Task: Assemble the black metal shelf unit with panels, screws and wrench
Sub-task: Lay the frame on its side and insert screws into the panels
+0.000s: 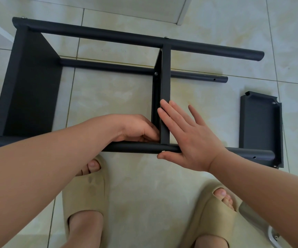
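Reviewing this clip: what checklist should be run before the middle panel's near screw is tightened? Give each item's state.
1. Middle panel meets near pole: ok.
2. Screw sits in that pole: ok.
3. Right hand braces the panel: ok.
4. Left hand holds something at the joint: cannot tell.
5. Wrench ready: cannot tell, none visible.
6. Loose panel lies clear of the joint: ok.

shelf frame (91, 68) on floor (144, 194), loose panel (259, 126) right (near pole end)
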A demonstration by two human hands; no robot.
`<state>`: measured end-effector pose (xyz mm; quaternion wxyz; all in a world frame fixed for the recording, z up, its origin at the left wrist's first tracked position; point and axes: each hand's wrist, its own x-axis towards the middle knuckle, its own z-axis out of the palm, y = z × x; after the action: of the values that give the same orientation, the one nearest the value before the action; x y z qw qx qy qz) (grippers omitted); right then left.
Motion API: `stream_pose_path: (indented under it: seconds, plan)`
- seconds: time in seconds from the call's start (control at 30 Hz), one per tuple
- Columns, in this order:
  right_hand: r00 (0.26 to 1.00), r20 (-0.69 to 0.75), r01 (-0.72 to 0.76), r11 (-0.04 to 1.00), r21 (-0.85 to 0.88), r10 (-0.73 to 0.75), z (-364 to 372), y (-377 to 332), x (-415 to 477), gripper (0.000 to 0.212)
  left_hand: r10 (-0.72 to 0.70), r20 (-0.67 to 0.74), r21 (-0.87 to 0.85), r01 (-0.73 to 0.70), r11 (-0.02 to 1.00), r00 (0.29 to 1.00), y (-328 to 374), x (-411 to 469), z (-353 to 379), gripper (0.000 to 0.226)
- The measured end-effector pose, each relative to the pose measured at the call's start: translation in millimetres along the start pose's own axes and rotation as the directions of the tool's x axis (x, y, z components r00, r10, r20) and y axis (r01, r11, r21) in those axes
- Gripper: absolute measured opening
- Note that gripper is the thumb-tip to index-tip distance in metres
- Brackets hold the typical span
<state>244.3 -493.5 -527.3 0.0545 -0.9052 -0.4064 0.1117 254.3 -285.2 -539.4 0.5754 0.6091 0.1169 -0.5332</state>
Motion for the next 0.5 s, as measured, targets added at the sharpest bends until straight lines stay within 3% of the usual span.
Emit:
stream_pose_path:
  seconds: [0.2, 0.5]
  plan:
    - [1.0, -0.006, 0.001, 1.0, -0.002, -0.001, -0.1, -0.4, -0.1, 0.1, -0.047, 0.026, -0.051, 0.048, 0.998, 0.999, 1.2, -1.6, -0.3, 0.016]
    - [1.0, -0.017, 0.003, 1.0, 0.0, -0.003, -0.1, -0.5, -0.3, 0.1, 0.0, 0.004, 0.012, 0.0, 1.0, 1.0, 1.5, -2.6, 0.6, 0.013]
